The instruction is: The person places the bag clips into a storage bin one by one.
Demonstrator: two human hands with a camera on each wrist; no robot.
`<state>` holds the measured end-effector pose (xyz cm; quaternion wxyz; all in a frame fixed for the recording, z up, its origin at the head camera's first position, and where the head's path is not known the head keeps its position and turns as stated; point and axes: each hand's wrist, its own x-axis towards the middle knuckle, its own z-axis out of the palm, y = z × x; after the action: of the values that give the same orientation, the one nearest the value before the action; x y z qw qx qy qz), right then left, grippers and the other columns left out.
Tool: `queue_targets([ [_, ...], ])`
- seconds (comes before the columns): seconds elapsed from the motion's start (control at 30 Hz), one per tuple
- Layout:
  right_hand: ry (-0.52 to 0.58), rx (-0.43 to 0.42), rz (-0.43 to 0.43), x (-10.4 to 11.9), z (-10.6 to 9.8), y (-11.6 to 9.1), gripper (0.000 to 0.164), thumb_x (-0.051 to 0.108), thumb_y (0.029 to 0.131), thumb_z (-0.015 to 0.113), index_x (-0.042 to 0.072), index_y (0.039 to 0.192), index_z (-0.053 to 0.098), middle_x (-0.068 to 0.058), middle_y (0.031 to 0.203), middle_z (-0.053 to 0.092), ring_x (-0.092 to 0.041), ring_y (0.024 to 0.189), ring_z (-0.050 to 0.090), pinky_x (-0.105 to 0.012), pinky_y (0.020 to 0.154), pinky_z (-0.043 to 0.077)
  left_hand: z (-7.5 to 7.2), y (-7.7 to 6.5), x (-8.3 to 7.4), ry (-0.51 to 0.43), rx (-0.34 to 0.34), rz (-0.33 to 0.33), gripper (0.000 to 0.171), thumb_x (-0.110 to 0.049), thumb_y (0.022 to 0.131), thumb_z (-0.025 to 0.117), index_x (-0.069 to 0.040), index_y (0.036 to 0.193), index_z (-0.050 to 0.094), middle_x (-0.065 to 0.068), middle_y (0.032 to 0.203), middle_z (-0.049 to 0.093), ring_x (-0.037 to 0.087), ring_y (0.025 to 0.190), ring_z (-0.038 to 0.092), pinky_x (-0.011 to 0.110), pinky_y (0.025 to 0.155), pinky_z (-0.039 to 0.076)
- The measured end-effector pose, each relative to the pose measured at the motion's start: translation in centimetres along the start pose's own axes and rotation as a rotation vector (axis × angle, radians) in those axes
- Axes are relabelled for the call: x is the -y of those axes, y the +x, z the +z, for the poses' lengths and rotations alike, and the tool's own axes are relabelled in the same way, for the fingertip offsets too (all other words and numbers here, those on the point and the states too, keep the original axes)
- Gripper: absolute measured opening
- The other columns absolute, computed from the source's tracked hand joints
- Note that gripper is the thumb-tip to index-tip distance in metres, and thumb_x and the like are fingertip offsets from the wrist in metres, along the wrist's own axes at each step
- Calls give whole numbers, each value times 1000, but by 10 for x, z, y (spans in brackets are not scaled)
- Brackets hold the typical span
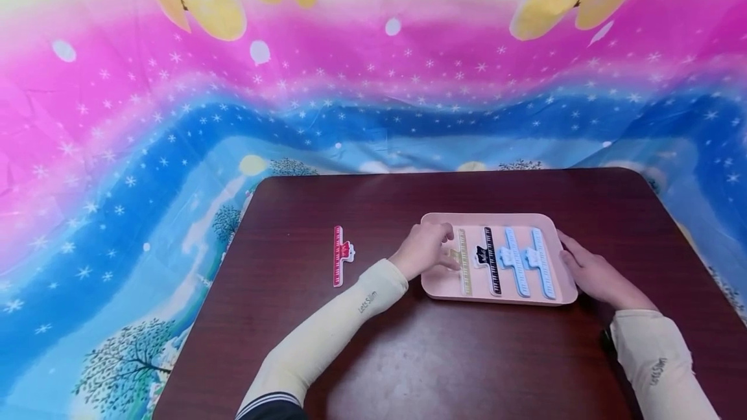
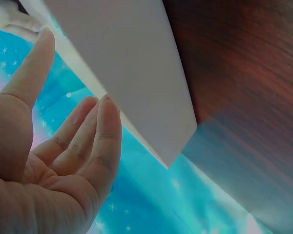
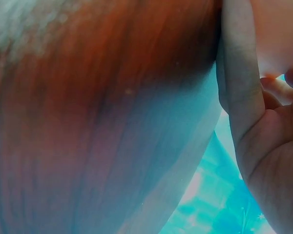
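Note:
A pale pink tray [image 1: 373,300] is not mentioned apart from its contents: inside it lie a pale yellow clip [image 1: 465,264], a black clip [image 1: 489,261], and two light blue clips [image 1: 513,264], all long with piano-key patterns. My left hand [image 1: 425,248] reaches over the tray's left rim beside the yellow clip; in the left wrist view its thumb and fingers stand apart with nothing between them. My right hand [image 1: 592,272] rests against the tray's right side, fingers extended along the outer wall in the right wrist view.
A red clip [image 1: 338,256] with the same key pattern lies on the dark brown table [image 1: 443,355], left of the tray. A colourful patterned cloth [image 1: 379,89] hangs behind the table and around its sides.

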<state>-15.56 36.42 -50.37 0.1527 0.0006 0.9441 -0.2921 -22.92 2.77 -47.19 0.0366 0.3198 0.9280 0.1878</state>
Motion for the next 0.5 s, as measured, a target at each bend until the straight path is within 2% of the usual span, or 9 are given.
queue_targets([
  [0.17,5,6,9,0,-1,-1,64,44,104,23,13,153,-3,-40,142,24,-57,124,31,-69,95,30,-8,-6,10,-27,-32,23,58,-45,64,87,-11,106,65,1,99,69,11,86,61,26,76,47],
  [0.27,4,5,9,0,-2,-1,63,43,104,23,13,153,-2,-41,142,25,-57,124,31,-69,94,30,-15,-11,19,-12,-51,27,56,-45,68,84,-12,108,65,2,99,70,11,86,63,28,77,48],
  [0.5,8,11,10,-1,-2,-1,63,44,104,23,13,153,-3,-41,142,24,-57,124,31,-69,95,30,-33,-31,53,46,-80,1,53,-46,71,82,-15,111,66,-1,100,71,14,88,61,32,81,49],
])
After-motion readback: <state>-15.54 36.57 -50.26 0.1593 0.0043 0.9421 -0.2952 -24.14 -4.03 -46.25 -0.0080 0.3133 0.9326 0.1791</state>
